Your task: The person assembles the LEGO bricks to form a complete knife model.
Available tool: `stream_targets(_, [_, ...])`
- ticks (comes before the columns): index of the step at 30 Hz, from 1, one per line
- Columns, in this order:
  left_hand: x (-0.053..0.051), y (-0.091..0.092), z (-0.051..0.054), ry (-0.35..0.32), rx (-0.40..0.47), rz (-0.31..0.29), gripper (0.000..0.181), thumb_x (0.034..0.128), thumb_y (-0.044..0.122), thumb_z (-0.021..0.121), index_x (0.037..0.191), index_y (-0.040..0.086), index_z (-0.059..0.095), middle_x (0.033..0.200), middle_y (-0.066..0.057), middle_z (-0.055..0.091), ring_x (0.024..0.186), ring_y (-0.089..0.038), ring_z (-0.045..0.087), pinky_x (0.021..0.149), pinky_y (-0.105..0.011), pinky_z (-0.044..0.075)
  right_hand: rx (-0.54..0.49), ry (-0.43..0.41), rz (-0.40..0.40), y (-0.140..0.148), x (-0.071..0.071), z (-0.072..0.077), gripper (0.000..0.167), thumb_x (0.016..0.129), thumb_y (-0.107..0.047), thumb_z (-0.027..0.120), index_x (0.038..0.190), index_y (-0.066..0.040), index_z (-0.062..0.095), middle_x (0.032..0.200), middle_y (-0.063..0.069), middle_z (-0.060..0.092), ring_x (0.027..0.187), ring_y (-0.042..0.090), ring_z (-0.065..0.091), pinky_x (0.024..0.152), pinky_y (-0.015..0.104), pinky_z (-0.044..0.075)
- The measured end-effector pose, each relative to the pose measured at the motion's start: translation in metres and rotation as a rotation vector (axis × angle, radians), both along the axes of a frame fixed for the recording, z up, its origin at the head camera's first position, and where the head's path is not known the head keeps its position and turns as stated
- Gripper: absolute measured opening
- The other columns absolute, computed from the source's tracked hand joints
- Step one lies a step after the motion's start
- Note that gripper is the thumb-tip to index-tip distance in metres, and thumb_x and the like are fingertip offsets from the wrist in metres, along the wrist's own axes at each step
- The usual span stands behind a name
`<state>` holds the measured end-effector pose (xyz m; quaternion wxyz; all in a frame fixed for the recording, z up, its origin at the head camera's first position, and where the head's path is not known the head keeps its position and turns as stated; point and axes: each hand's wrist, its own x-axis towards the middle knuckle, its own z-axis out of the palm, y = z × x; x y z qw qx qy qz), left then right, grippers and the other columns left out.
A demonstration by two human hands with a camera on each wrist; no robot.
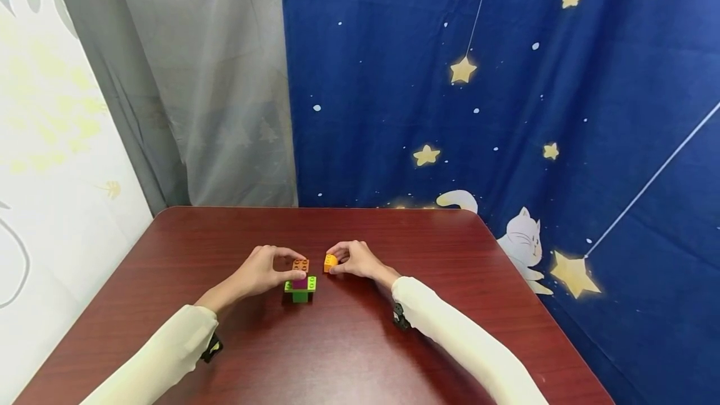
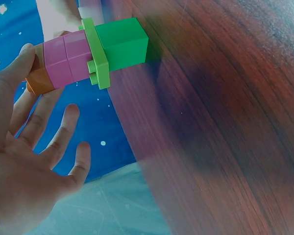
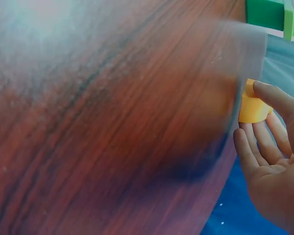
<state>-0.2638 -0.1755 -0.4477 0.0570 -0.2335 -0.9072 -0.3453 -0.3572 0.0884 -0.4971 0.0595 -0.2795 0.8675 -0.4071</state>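
Observation:
A small tower of toy building blocks stands on the table: a green block (image 2: pixel 125 43) at the bottom, a lime plate (image 2: pixel 97 54) across it, pink-purple blocks (image 2: pixel 66 58), and an orange block (image 1: pixel 300 264) on top. My left hand (image 1: pixel 263 272) pinches that orange block between thumb and fingers; in the left wrist view its other fingers spread loosely. To the right of the tower, my right hand (image 1: pixel 359 260) holds a yellow-orange block (image 3: pixel 254 104) with a curved side between thumb and fingers. That block is at the table surface, apart from the tower.
The dark red wooden table (image 1: pixel 360 355) has rounded far corners. Behind it hang a grey curtain (image 1: pixel 225 111) and a blue star-patterned curtain (image 1: pixel 382 80). A pale patterned cloth (image 1: pixel 56 142) hangs at the left. Each wrist wears a black device (image 1: pixel 400 316).

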Motion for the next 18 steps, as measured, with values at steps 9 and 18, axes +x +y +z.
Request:
stream_targets(9, [0.000, -0.001, -0.001, 0.004, -0.003, 0.015, 0.033, 0.0857, 0.040, 0.086, 0.112, 0.021, 0.080, 0.106, 0.004, 0.077, 0.103, -0.020, 0.067, 0.095, -0.053, 0.053, -0.035, 0.036, 0.020, 0.000, 0.012, 0.018, 0.038, 0.083, -0.010, 0.089, 0.118, -0.005, 0.075, 0.104, 0.007, 0.078, 0.093, 0.012, 0.074, 0.083, 0.024, 0.058])
stream_targets(18, [0.000, 0.000, -0.003, 0.009, 0.008, 0.024, 0.033, 0.0847, 0.040, 0.087, 0.111, 0.021, 0.081, 0.107, 0.002, 0.078, 0.102, -0.020, 0.069, 0.092, -0.051, 0.055, -0.096, 0.083, 0.053, -0.001, 0.022, 0.041, 0.041, 0.083, -0.012, 0.089, 0.120, -0.005, 0.074, 0.105, 0.008, 0.077, 0.095, 0.015, 0.074, 0.086, 0.032, 0.060])
